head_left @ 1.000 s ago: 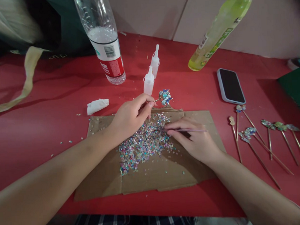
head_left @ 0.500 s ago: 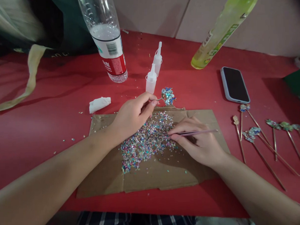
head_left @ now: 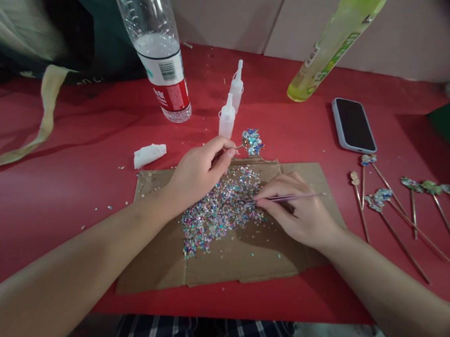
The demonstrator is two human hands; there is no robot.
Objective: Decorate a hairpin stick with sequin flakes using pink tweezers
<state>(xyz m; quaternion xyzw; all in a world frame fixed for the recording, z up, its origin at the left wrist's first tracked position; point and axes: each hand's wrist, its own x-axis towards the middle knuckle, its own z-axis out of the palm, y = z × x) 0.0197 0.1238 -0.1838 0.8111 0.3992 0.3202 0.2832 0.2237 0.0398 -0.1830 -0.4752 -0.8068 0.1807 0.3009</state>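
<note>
My left hand (head_left: 206,167) pinches the thin metal stem of a hairpin-like stick whose head (head_left: 252,142) is crusted with blue, silver and gold beads. That head hangs just beyond the far edge of a flat cardboard sheet (head_left: 155,271). In my right hand (head_left: 294,210) is a pair of slim pinkish tweezers (head_left: 286,198), held closed between thumb and fingers. Their tips reach into a spread of tiny shiny multicoloured chips (head_left: 215,213) on the cardboard. Whether a chip sits between the tips is too small to tell.
Two small white dropper bottles (head_left: 227,119) stand behind my left hand, near a tall water bottle (head_left: 169,76). A rolled tissue (head_left: 150,155) lies left. To the right are a yellow-green drink bottle (head_left: 320,60), a phone (head_left: 354,124) and several decorated sticks (head_left: 399,235).
Very little differs. The tweezers stay at the chips with a slight shift of my right hand, and the left hand keeps its hold on the beaded stick.
</note>
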